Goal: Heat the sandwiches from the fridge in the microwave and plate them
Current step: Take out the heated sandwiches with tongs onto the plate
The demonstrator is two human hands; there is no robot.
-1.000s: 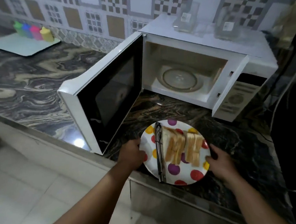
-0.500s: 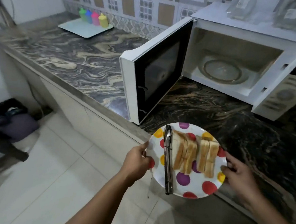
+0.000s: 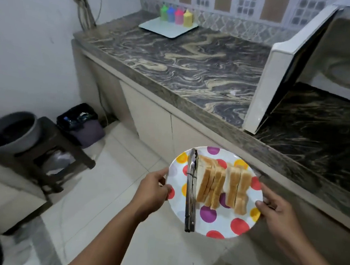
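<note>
Counter: the marbled countertop point(image 3: 197, 70) runs from the upper centre of the frame down to the right edge.
Microwave: the microwave point(image 3: 345, 59) sits at the upper right with its door point(image 3: 281, 82) swung open — the cavity looks blurred, only a round turntable is made out.
Bin: a grey bucket point(image 3: 7, 131) rests on a dark stool point(image 3: 56, 157) at the left.
Tray: a pale tray point(image 3: 169, 28) at the top centre carries four coloured bottles point(image 3: 176, 15).
Plate: the polka-dot plate point(image 3: 214, 221) is held over the floor, lower centre, apart from the counter edge.
Sandwiches: the sandwiches point(image 3: 222, 188) stand on edge in a row on the plate.
Tongs: metal tongs point(image 3: 190, 191) lie on the plate, just left of the bread.
Left hand: the left hand point(image 3: 151, 191) grips the plate's left rim, thumb on top.
Right hand: the right hand point(image 3: 278, 208) grips the right rim — fingers curled beneath.
</note>
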